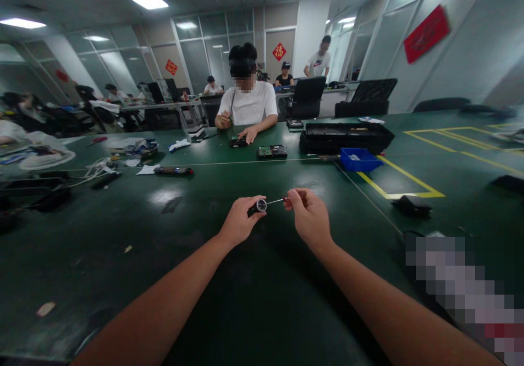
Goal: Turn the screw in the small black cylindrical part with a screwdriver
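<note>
My left hand [238, 221] is closed around a small round black part [261, 206], pinching it between thumb and fingers. A silvery ring rims the part's face, which is turned towards me. From the right, my right hand [311, 219] grips a thin screwdriver [275, 201] by its reddish handle, most of which the fingers hide. The shaft points left, and its tip is at the part's rim; whether it touches or enters cannot be made out. Both hands are held over the dark green table [254, 311].
Across the table a person in a white shirt [248, 104] works on a hard drive. Another hard drive [272, 151], a black tray [347, 137], a blue bin [358, 160] and a dark block [412, 206] lie around. At left are a dark cylinder [174, 171] and tangled cables [96, 171].
</note>
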`<state>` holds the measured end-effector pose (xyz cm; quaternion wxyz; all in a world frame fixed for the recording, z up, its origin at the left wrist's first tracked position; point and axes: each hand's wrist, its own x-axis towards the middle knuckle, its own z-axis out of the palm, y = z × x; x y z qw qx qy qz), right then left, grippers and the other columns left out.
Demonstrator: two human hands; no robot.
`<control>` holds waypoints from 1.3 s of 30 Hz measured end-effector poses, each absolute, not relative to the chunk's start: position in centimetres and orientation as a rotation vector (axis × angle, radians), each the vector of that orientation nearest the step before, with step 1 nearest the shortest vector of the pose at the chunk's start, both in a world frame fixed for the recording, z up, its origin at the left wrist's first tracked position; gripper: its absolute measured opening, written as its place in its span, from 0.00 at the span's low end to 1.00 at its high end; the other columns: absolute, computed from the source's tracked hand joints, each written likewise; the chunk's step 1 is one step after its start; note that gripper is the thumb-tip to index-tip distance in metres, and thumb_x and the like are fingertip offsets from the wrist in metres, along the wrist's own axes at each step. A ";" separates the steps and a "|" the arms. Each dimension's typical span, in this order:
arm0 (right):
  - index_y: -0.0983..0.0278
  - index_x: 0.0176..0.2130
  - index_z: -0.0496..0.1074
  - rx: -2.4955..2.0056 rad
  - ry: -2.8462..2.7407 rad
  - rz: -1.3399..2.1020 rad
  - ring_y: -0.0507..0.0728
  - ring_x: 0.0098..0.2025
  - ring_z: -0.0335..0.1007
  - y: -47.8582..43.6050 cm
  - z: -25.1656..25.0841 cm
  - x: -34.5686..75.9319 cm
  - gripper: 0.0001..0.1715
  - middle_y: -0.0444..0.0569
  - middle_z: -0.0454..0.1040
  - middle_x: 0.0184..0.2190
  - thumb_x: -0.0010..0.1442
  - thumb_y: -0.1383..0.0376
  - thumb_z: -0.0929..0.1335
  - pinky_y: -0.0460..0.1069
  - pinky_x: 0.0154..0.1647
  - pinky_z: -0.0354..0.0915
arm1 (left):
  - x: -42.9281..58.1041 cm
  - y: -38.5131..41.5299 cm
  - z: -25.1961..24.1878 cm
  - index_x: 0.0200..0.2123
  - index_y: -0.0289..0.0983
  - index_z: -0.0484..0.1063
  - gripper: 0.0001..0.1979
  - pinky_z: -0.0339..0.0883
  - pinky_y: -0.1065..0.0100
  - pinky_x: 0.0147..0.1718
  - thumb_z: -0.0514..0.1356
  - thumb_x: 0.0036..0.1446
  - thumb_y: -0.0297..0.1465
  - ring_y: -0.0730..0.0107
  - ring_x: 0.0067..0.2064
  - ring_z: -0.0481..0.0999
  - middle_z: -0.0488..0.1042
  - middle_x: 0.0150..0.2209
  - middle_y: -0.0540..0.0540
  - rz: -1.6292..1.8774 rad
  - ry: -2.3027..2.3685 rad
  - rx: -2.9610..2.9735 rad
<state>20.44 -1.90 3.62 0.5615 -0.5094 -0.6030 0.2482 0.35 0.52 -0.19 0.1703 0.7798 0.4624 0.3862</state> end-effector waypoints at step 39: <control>0.62 0.32 0.74 -0.977 -0.888 1.178 0.55 0.28 0.69 0.5 1.9 20.9 0.16 0.46 0.73 0.28 0.60 0.52 0.69 0.52 0.32 0.67 | 0.3 0.2 0.9 0.56 0.46 0.71 0.18 0.50 0.47 0.65 0.60 0.64 0.29 0.60 0.58 0.70 0.75 0.54 0.47 1.011 1.323 2.450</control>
